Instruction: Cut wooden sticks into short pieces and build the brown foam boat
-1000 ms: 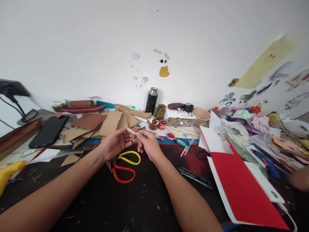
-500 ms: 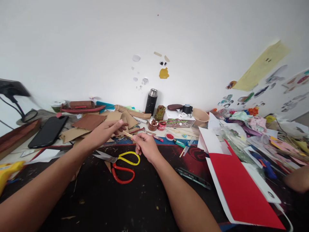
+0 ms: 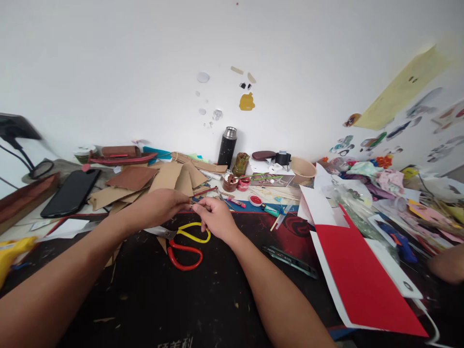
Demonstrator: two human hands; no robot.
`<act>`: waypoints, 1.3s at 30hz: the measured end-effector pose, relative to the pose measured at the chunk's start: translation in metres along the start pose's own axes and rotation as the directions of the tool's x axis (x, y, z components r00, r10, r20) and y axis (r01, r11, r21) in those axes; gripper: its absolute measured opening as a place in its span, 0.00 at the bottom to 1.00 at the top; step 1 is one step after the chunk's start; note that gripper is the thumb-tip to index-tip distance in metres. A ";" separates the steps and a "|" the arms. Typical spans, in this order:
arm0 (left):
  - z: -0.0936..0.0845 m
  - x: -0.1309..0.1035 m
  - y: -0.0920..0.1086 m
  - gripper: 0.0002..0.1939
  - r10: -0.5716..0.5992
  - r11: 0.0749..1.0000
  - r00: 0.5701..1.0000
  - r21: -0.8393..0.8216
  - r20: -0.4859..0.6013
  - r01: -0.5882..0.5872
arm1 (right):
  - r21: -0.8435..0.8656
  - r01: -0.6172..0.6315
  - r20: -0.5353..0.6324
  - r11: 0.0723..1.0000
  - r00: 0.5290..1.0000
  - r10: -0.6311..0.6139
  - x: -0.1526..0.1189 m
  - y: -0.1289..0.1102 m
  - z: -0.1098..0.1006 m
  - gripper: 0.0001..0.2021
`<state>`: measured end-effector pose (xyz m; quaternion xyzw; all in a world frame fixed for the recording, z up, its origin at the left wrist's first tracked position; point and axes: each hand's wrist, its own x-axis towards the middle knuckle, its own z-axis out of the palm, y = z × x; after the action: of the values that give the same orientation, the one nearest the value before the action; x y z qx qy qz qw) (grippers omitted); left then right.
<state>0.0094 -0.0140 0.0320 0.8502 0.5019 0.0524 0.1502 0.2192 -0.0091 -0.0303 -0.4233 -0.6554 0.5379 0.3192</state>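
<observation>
My left hand and my right hand meet over the middle of the desk, fingertips almost touching. Both are closed in a pinch on a thin wooden stick, of which only a short bit shows between the fingers. Just below them lie scissors with one red and one yellow handle, their blades partly hidden by my left forearm. Brown cardboard pieces are piled behind my left hand.
A black phone lies at left, beside a yellow tool. A dark bottle stands against the wall near small paint pots. On the right are a utility knife, red paper and another person's arm.
My left hand has turned and moved down and right against my right fingertips, covering most of the stick that showed before. The camera view has shifted slightly.
</observation>
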 end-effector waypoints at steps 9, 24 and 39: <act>-0.008 -0.005 -0.025 0.22 -0.096 0.977 0.975 -0.205 -0.201 0.055 | 0.237 0.071 -0.096 0.969 0.994 -0.049 0.007 0.001 -0.018 0.20; -0.010 -0.003 -0.029 0.25 -0.214 0.950 0.944 -0.280 -0.251 0.141 | 0.185 0.083 -0.110 0.979 0.992 -0.063 0.006 0.001 -0.016 0.20; -0.011 -0.003 -0.034 0.23 -0.242 0.949 0.903 -0.280 -0.355 0.145 | -0.724 0.440 0.410 0.532 0.894 -0.182 -0.026 -0.017 0.013 0.24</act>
<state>-0.0234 0.0011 0.0320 0.7433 0.5935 0.2652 0.1579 0.2152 -0.0389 -0.0154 -0.3137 -0.9294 0.1733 0.0882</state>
